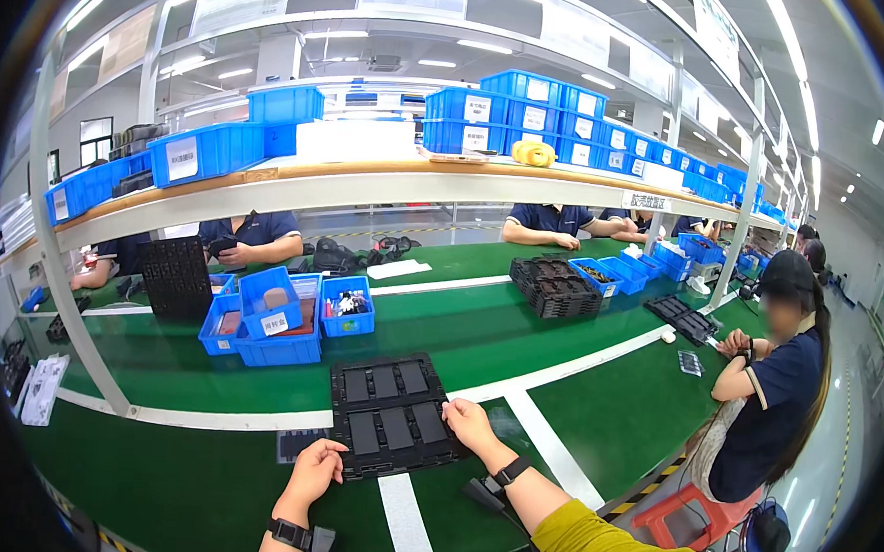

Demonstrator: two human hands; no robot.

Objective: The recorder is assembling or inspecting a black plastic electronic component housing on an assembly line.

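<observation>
A black plastic tray (pixel 385 405) lies on the green table in front of me, with several flat dark grey rectangular pieces (pixel 396 427) set in two rows of its compartments. At the tray's near left corner is my left hand (pixel 315 468), its fingers bent and closed at the edge. My right hand (pixel 471 427) is closed over the right edge, about halfway along that side. Both hands appear to grip the tray; their fingertips are partly hidden. Beside the tray's left side, a thin dark sheet with a clear look (pixel 301 445) lies on the table.
Blue bins (pixel 279 350) stand beyond the tray to the left. A stack of black trays (pixel 555 289) sits farther back. An overhead shelf (pixel 367 186) carries more blue bins, held by a metal post (pixel 80 310). A co-worker (pixel 772 389) sits at the right; others work opposite.
</observation>
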